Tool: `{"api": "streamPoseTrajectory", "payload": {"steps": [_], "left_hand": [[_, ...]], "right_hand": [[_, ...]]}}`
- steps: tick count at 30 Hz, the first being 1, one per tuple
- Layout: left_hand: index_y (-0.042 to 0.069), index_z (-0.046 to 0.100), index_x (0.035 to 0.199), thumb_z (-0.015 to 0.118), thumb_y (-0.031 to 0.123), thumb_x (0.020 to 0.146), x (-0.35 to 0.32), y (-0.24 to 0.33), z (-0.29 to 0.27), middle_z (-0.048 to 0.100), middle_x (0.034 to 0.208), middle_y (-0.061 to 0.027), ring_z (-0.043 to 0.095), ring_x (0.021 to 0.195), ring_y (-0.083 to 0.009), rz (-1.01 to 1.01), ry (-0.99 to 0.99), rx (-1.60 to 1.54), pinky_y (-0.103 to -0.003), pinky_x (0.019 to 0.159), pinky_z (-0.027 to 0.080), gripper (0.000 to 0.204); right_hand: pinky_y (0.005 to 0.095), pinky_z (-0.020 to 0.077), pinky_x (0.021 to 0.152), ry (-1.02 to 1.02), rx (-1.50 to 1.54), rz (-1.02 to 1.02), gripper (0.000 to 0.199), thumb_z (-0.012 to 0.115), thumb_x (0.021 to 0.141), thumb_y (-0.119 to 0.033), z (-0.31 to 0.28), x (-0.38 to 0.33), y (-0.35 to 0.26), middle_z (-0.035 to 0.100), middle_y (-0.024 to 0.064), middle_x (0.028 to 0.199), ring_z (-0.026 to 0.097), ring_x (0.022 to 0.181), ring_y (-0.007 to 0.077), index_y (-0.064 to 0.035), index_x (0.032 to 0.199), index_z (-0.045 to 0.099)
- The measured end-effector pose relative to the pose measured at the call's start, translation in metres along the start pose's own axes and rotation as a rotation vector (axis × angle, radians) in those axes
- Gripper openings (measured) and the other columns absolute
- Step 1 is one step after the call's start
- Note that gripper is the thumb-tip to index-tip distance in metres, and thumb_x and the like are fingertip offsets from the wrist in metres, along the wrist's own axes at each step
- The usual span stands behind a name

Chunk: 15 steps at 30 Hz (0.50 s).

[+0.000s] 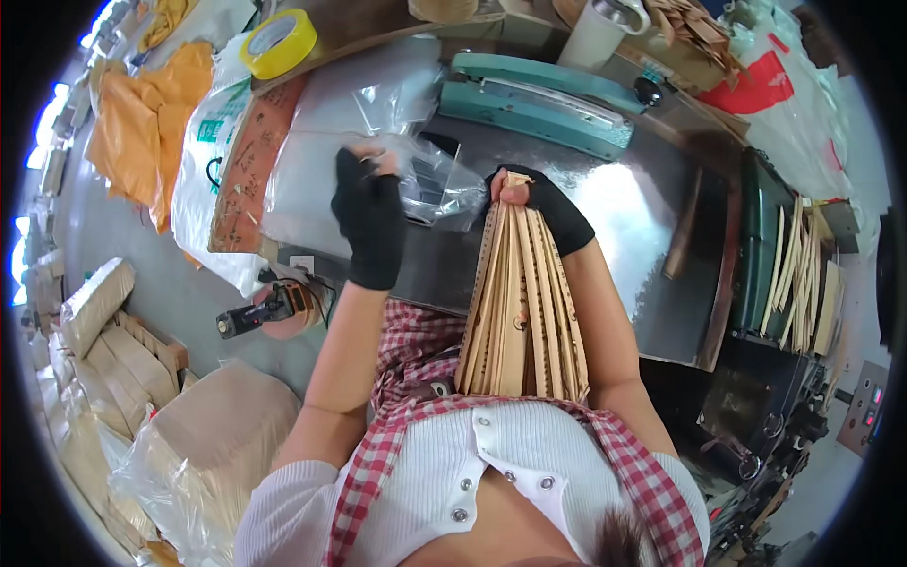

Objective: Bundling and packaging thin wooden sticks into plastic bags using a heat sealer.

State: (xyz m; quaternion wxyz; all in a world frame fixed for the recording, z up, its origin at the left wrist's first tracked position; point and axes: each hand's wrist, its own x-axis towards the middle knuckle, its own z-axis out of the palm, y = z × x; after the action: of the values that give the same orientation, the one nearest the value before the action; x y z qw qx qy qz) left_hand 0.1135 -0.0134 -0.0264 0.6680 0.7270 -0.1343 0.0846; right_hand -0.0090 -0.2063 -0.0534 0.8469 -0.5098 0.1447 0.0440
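My left hand (368, 217), in a black fingerless glove, is closed with its fingertips pinching a clear plastic bag (449, 194) over the table. The bag stretches across toward my other hand. In a matching glove, my right hand (543, 203) grips the narrow top of a bundle of thin light-brown wooden slats (520, 302). The slats spread fan-like downward to my lap, with dark marks along their edges. Beneath and beyond my left hand lies a stack of clear plastic bags (364, 94).
A teal bag sealer (539, 104) stands at the table's back. Yellow tape (278, 44) sits far left, a white mug (605, 33) far right. More wooden slats (794, 274) fill a dark green holder at right. A black-orange handheld tool (269, 307) and wrapped bundles (217, 425) are at left.
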Motion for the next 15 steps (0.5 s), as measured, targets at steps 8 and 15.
{"api": "streamPoseTrajectory", "payload": {"steps": [8,15], "left_hand": [[0.008,0.057,0.090,0.063,0.014,0.084,-0.046,0.059,0.068,0.063,0.075,-0.0122,0.063,0.068,-0.0338,0.540,-0.649,0.289,-0.039,0.055,0.048,0.010],[0.015,0.063,0.095,0.058,0.016,0.079,-0.089,0.110,0.065,0.063,0.075,-0.0052,0.063,0.062,-0.0237,1.098,-1.167,0.546,-0.036,0.054,0.049,0.016]], "right_hand": [[0.0278,0.0483,0.073,-0.030,-0.062,-0.458,0.023,0.071,0.079,-0.020,-0.003,-0.049,-0.019,0.061,0.0054,0.091,0.060,0.081,0.0140,-0.0032,0.091,0.061],[0.0404,0.0463,0.094,-0.101,0.361,-0.587,0.074,0.065,0.084,-0.018,-0.016,-0.034,0.014,0.060,0.0201,0.110,0.058,0.104,0.0248,-0.0107,0.146,0.025]]}}
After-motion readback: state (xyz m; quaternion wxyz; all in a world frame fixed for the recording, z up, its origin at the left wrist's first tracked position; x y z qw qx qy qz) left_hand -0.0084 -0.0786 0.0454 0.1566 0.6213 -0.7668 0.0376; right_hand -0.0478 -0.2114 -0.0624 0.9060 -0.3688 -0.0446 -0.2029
